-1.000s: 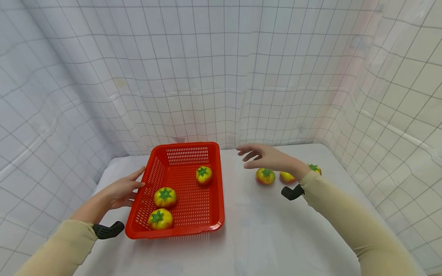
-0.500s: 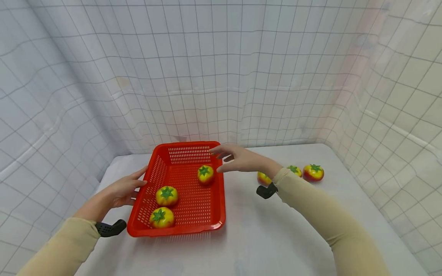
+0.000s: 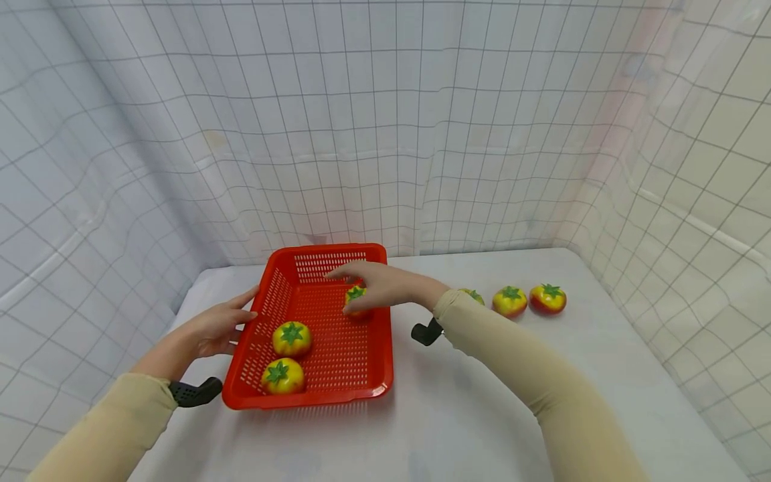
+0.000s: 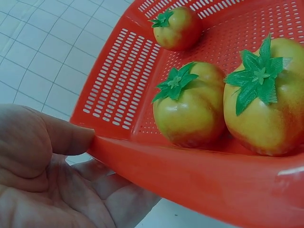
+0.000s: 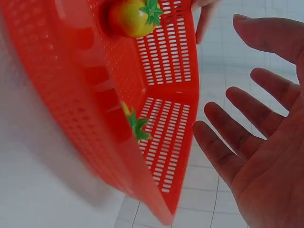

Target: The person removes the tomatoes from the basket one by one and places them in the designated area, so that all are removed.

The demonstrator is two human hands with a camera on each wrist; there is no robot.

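Note:
A red plastic basket (image 3: 328,395) with slotted walls holds three yellow-red artificial tomatoes. Two of them, a front tomato (image 3: 283,377) and another tomato (image 3: 292,339) behind it, lie near its left side. My left hand (image 3: 213,329) holds the left rim; in the left wrist view the thumb (image 4: 71,137) lies at the rim and the fingers are below it. Over the right part of the basket hovers my right hand (image 3: 385,284), fingers spread and slightly bent, holding nothing. It partly hides the third tomato (image 3: 355,294) beneath it.
On the white table (image 3: 470,415), right of the basket, three more tomatoes stand in a row: a far right tomato (image 3: 548,299), a middle tomato (image 3: 509,302) and one partly hidden by my right sleeve (image 3: 512,355). A white gridded curtain (image 3: 397,134) encloses the table.
My right hand has moved left from above the table near the loose tomatoes to over the basket. The tomatoes on the right are now less covered. My left hand stays at the rim.

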